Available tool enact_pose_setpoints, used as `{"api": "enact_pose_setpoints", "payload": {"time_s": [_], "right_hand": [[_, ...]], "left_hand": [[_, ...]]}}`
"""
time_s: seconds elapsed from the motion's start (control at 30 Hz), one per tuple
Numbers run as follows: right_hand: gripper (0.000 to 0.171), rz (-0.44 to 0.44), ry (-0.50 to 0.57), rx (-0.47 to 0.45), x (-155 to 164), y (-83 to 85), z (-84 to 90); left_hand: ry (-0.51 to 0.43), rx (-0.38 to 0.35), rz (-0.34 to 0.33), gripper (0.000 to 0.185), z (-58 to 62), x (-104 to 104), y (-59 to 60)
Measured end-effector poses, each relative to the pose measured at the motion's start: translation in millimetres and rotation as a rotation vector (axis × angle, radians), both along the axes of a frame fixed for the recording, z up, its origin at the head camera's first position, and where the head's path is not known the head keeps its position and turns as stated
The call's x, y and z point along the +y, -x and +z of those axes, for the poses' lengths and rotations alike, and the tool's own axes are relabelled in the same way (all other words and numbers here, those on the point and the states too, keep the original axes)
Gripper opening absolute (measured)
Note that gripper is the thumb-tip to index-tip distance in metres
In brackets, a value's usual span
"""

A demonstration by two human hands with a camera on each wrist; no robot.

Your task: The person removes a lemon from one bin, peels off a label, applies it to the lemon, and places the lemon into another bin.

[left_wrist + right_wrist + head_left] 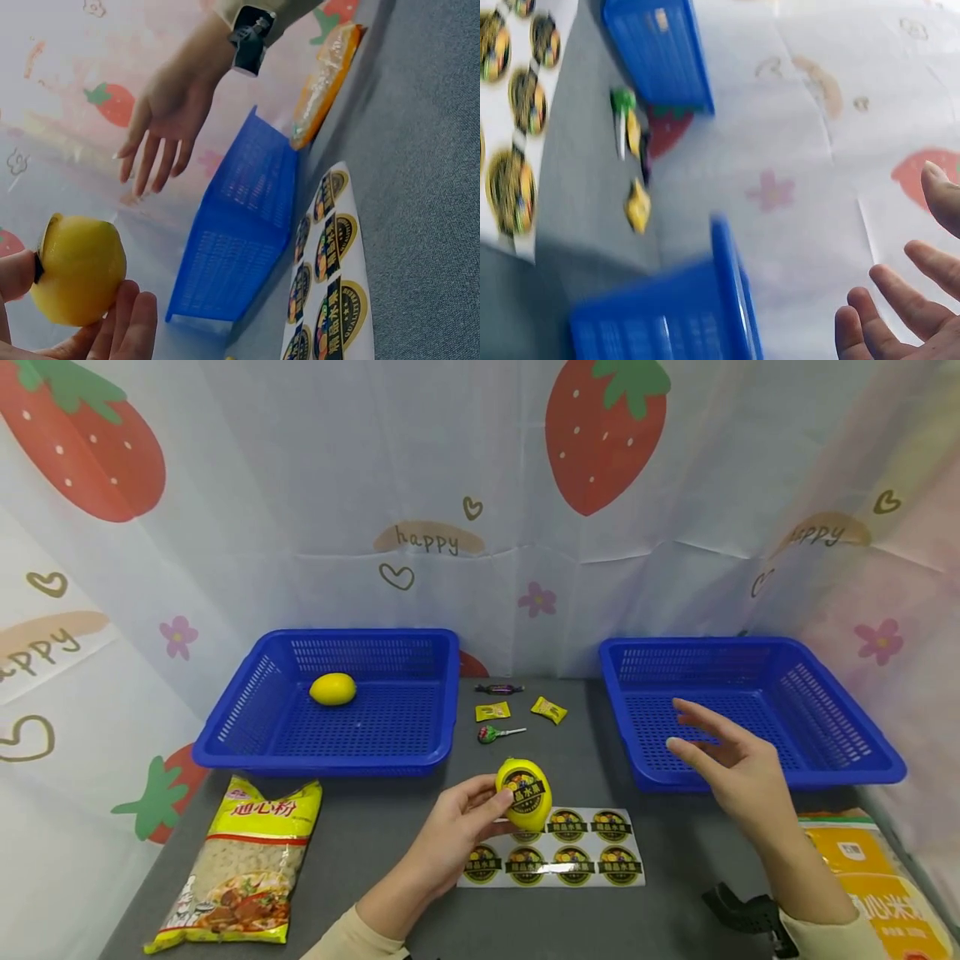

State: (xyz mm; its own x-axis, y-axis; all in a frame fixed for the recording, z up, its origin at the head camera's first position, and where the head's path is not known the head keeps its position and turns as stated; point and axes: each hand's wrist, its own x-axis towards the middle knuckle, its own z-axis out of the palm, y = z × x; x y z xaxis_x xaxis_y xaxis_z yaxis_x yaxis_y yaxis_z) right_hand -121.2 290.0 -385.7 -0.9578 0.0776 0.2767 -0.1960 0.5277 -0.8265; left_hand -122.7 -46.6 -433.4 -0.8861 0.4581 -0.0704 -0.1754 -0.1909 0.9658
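Note:
My left hand [461,822] holds a yellow lemon [542,808] between thumb and fingers, over the sticker sheet. A round black and gold sticker [525,787] is on the lemon's face, with my thumb at its edge; in the left wrist view the sticker's rim stands slightly off the lemon [82,270]. My right hand [738,768] is raised in front of the right blue basket [757,777], fingers spread and holding nothing. Below the lemon lies the white sheet [551,852] with several more round stickers. Another lemon [333,689] lies in the left blue basket [330,760].
Between the baskets lie a lollipop [491,734], two yellow-wrapped candies [492,712] and a dark-wrapped candy [499,689]. A yellow pasta bag [251,868] is at the left, an orange bag [885,885] at the right under my forearm. A black strap-like object [742,910] is near my right wrist.

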Motion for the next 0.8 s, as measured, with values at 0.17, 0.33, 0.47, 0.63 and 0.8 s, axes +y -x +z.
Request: {"api": "enact_pose_setpoints", "payload": {"time_s": [0.17, 0.33, 0.47, 0.63, 0.8], "right_hand": [[0.054, -0.084, -0.063, -0.034, 42.7, 2.6, 4.3], [0.058, -0.159, -0.132, -0.065, 93.5, 9.2, 5.3], [0.06, -0.217, -0.161, -0.075, 127.2, 12.4, 2.3], [0.062, -0.266, -0.155, -0.084, 162.5, 14.3, -9.6], [0.067, -0.293, -0.116, -0.101, 190.6, 15.1, -26.2]], "left_hand": [[-0.003, -0.003, 0.005, 0.046, 0.6, 1.0, 0.4], [0.004, -0.001, 0.01, 0.046, 2.0, 1.0, 0.6], [0.008, -0.005, 0.009, 0.047, 3.3, 0.7, 0.6], [0.014, -0.01, 0.01, 0.047, 3.3, 2.0, 1.2], [0.023, -0.01, 0.017, 0.047, 2.3, 5.0, 3.0]]}}
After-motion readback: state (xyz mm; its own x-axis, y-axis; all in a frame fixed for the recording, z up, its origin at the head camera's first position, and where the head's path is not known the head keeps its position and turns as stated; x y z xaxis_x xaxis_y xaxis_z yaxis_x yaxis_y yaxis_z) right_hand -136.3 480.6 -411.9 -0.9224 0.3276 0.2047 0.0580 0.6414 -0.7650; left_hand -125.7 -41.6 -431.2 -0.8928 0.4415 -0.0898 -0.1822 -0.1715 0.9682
